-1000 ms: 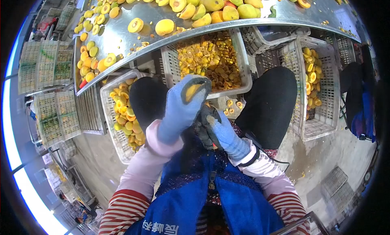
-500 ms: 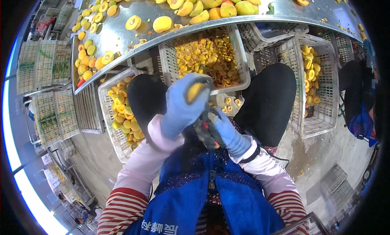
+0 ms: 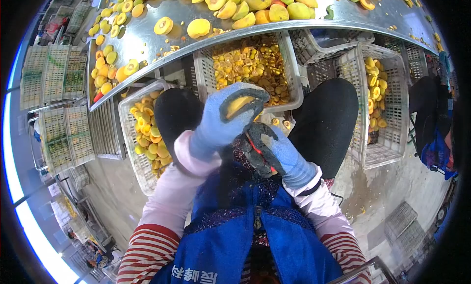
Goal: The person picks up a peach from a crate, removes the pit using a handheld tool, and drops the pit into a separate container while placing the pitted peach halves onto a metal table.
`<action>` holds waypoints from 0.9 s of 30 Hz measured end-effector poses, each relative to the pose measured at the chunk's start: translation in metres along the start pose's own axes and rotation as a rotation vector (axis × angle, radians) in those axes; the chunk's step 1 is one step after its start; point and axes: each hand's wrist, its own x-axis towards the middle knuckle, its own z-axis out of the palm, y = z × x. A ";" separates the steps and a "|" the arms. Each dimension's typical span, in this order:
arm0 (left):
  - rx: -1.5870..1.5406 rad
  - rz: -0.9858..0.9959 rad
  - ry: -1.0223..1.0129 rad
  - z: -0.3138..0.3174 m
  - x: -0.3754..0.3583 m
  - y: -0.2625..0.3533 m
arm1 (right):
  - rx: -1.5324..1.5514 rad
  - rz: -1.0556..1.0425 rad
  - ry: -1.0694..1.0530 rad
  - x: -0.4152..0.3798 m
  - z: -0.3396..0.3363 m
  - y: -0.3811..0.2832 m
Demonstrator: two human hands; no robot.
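Both hands wear blue gloves with dark palms. My left hand (image 3: 223,117) is curled around a yellow-orange fruit piece (image 3: 239,106), over the near edge of a crate of small fruit pieces (image 3: 250,70). Just right of and below it, my right hand (image 3: 284,154) is closed on a black tool with red stripes (image 3: 259,151); the tool's working end is hidden between the hands. The two hands are close together above my lap.
A metal table (image 3: 147,36) with whole and halved yellow fruit (image 3: 257,0) curves across the front. Crates with fruit halves stand at left (image 3: 128,136) and right (image 3: 400,132). Stacked crates (image 3: 51,78) stand far left. Another person's dark-clothed leg (image 3: 423,100) is at far right.
My left hand has turned slightly, showing more of its palm and the fruit. My right hand has moved a little right, and more of the black tool shows.
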 end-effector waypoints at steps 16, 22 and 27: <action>-0.381 -0.163 0.047 -0.004 -0.014 -0.007 | 0.377 0.284 -0.167 0.006 0.017 0.008; -0.168 -0.096 0.073 -0.005 -0.021 -0.019 | 0.179 0.276 -0.066 0.008 0.026 0.009; -0.220 -0.097 0.079 -0.004 -0.022 -0.013 | 0.396 0.361 -0.155 0.008 0.028 0.007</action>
